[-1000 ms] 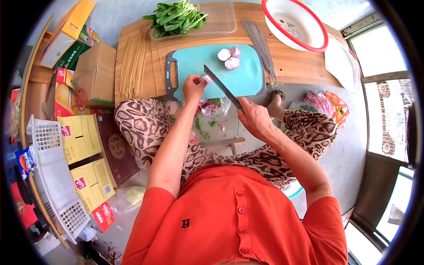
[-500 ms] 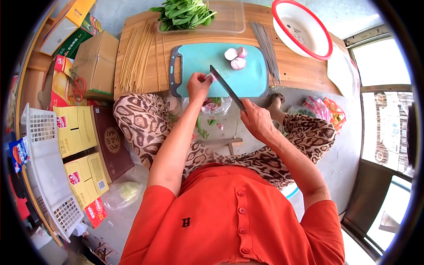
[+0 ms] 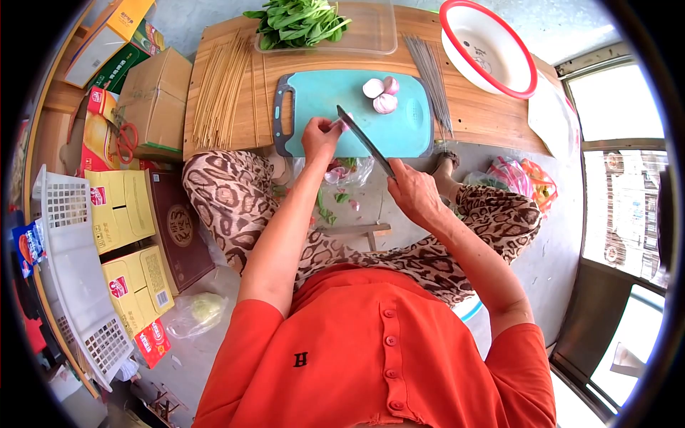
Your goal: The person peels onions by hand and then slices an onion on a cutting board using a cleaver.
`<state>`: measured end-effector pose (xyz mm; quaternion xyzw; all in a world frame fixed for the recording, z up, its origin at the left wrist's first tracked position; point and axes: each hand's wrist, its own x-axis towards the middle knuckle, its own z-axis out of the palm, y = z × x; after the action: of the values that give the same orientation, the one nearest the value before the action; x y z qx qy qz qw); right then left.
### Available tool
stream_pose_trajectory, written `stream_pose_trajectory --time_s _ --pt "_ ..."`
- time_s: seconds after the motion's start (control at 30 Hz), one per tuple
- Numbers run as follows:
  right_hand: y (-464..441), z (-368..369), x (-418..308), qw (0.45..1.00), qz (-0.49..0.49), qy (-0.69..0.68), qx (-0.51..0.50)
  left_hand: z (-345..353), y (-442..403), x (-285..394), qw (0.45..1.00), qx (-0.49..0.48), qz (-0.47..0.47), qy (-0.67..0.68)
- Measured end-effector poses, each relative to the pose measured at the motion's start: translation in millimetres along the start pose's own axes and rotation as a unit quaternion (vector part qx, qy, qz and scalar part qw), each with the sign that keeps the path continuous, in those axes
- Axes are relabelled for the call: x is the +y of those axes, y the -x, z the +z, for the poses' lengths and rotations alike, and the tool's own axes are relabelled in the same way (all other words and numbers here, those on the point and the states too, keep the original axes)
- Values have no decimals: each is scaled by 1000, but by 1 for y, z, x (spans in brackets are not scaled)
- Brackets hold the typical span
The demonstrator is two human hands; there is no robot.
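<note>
The right hand (image 3: pixel 414 192) is gripping a knife (image 3: pixel 368 144), its blade slanting toward the left hand (image 3: pixel 321 140), which is pinching an onion piece (image 3: pixel 344 125) beside the blade. Beyond both hands, more onions (image 3: pixel 384 104) are resting on the cutting board (image 3: pixel 317 93).

The left hand (image 3: pixel 321 139) is in a pinch, its fingertips (image 3: pixel 332 127) drawn together, the wrist (image 3: pixel 319 158) just behind them and the left forearm (image 3: pixel 282 221) slanting back from there. To the right of those fingers and farther back, the right hand (image 3: pixel 414 191) curls into a tight grip, the right forearm (image 3: pixel 477 248) angling behind its fingers.
</note>
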<state>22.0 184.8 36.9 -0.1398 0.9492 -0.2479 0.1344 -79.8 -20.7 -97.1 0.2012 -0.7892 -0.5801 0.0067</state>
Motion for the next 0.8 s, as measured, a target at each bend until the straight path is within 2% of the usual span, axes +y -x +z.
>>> stream_pose_trajectory --time_s 0.27,0.57,0.77,0.8 --pt "-2 -4 -5 1000 7 7 -11 0 -1 -2 1000 -1 -9 18" --pt "1 -3 -1 1000 12 -1 -8 1 3 -1 1000 8 27 -5" --pt "10 -10 1 997 48 -50 -14 -1 22 14 993 11 117 -13" --pt "11 -9 4 998 48 -50 -14 0 24 13 985 6 172 -34"
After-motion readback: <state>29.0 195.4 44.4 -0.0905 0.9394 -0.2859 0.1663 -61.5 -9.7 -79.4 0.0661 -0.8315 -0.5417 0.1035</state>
